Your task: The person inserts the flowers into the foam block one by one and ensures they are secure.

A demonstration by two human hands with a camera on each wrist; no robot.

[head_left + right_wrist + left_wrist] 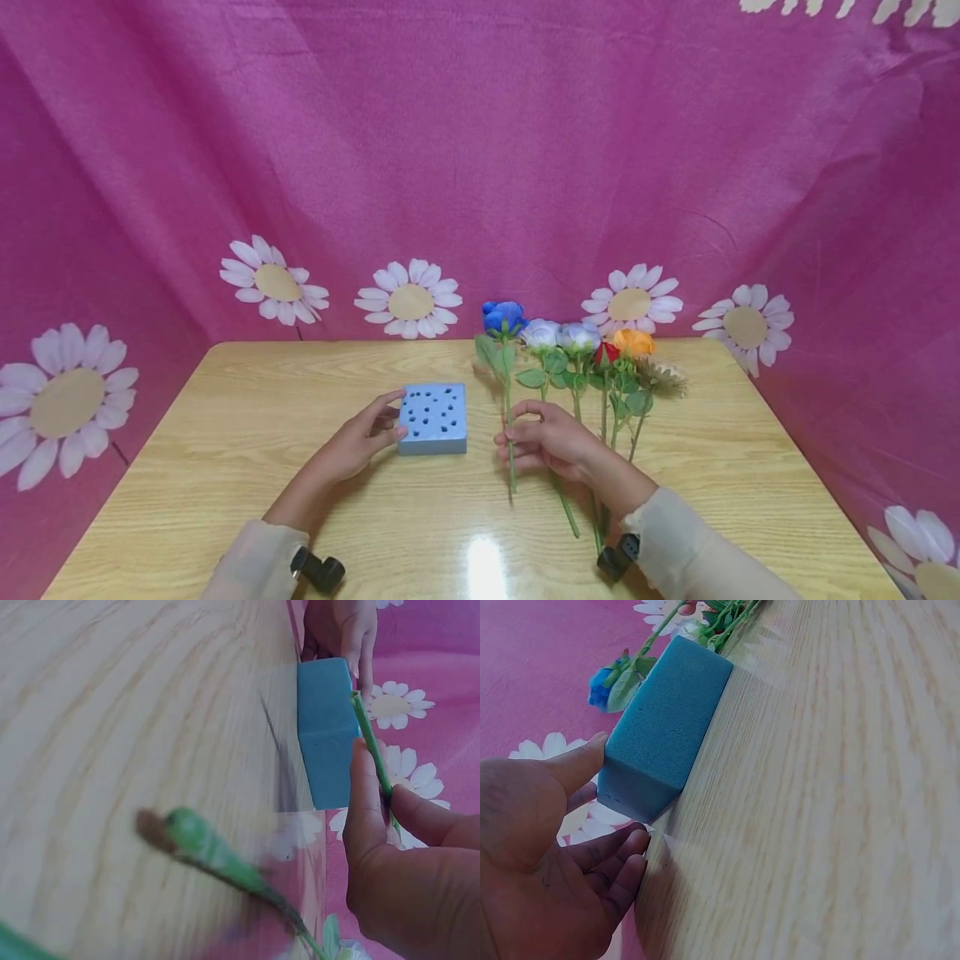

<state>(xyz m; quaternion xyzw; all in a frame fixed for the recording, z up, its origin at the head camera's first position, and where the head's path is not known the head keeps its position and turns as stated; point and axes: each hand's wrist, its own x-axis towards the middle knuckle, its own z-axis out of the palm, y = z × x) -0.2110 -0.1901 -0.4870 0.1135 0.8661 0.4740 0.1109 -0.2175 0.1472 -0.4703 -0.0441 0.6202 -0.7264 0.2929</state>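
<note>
My left hand (367, 433) is at the left side of a light-blue foam block (432, 417) with many holes in its top. Its thumb touches the block's upper edge in the left wrist view, with the index finger partly hidden behind a corner and the other fingers loosely bent below. Right of the block, my right hand (547, 437) pinches the green stem (373, 746) of a blue flower (502, 318) between thumb and fingers. The bloom points toward the back, and the cut end of the stem faces the front.
Beside the right hand lie several more stemmed flowers: two pale lilac ones (542, 335), a red one (606, 354), an orange one (634, 342) and a brownish one (660, 377). A pink cloth (480, 167) with daisies hangs behind the wooden table (247, 417).
</note>
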